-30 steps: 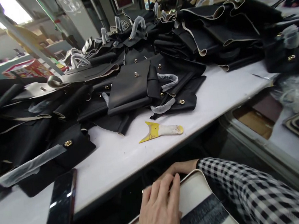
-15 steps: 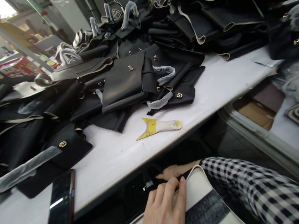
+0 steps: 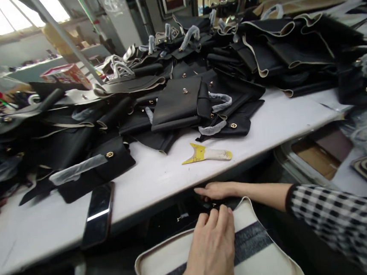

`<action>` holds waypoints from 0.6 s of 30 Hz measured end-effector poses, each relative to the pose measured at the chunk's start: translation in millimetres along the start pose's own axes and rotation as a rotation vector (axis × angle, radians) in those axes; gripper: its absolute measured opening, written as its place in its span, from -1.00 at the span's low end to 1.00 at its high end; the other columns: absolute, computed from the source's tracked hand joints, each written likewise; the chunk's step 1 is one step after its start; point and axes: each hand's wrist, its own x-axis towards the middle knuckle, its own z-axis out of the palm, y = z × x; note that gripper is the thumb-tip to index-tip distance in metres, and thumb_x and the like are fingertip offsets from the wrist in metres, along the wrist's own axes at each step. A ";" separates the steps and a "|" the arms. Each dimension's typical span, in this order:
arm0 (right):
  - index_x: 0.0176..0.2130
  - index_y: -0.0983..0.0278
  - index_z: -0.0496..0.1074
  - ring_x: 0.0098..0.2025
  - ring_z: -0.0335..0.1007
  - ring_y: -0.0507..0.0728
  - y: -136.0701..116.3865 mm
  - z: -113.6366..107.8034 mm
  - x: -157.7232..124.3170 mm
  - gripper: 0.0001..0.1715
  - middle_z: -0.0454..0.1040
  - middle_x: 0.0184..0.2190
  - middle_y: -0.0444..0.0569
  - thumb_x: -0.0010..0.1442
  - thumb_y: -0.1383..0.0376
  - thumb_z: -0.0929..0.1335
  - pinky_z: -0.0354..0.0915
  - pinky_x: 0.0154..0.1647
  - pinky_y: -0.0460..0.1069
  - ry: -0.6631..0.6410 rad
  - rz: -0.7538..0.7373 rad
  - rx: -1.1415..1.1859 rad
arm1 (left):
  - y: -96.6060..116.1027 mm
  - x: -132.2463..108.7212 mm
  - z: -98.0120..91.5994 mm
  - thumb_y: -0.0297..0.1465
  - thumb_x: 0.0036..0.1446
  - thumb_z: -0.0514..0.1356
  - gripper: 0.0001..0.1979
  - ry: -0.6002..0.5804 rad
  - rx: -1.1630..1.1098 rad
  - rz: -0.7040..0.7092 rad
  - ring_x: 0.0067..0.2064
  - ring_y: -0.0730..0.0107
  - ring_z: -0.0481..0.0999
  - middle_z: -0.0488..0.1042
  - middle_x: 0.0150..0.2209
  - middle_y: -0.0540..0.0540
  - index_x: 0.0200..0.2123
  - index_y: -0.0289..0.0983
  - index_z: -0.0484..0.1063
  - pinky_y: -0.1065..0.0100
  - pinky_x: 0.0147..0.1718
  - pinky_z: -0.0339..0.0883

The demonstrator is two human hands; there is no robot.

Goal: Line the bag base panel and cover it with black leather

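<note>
A bag (image 3: 258,255) with a cream inner side and a dark stripe lies low in front of me, beneath the table edge. My left hand (image 3: 212,242) rests on that cream side, its fingers curled over the far edge and gripping it. Just beyond, my right hand (image 3: 218,190) reaches in from the right, palm down, at the bag's black far side near a small metal fitting. Its index finger points left; the other fingertips are partly hidden against the dark material and look curled around it. On the table above lies a yellow and white forked piece (image 3: 206,153).
A phone (image 3: 98,215) lies at the table's (image 3: 155,187) front edge. Black bags (image 3: 177,101) with wrapped handles and gold clasps cover the back. More black pieces (image 3: 294,46) are stacked at right. A pale bin (image 3: 288,158) with cardboard stands right of my hands.
The view has lifted and swung left. My right hand has come up from below the bag's edge, showing more wrist and forearm. My left hand keeps its grip, with more cream side visible.
</note>
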 end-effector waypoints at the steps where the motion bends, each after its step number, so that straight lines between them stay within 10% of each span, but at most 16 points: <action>1: -0.45 0.40 0.56 -0.46 0.43 0.18 -15.7 -1.3 -7.1 -0.23 0.52 -0.54 0.05 0.17 -0.24 0.28 0.38 -0.22 0.11 -0.055 0.020 -0.039 | 3.0 -1.9 -1.2 -0.36 0.15 0.10 -0.39 0.011 0.014 -0.015 -0.02 0.09 0.36 0.32 0.16 -0.30 0.24 -0.51 0.18 0.15 -0.07 0.34; 7: -0.22 0.40 0.54 -0.29 0.49 0.20 -58.0 28.6 -45.2 -0.02 0.58 -0.36 0.13 0.23 -0.33 0.04 0.36 -0.15 0.05 -0.010 0.007 -0.219 | 11.0 -20.7 -3.0 -0.46 0.17 0.08 -0.59 0.184 -0.048 -0.060 0.11 0.08 0.29 0.39 0.06 -0.25 0.08 -0.45 0.36 0.14 0.12 0.20; 18: -0.17 0.18 0.51 -0.14 0.46 0.33 -61.9 54.7 -55.5 -0.23 0.57 -0.25 0.04 0.32 -0.21 0.01 0.24 -0.14 0.13 0.121 -0.078 -0.747 | -78.3 -109.6 2.3 -0.42 0.03 0.16 -0.79 0.245 -0.593 -0.506 -0.20 0.34 0.52 0.55 -0.22 0.07 -0.27 -0.11 0.55 0.36 -0.28 0.29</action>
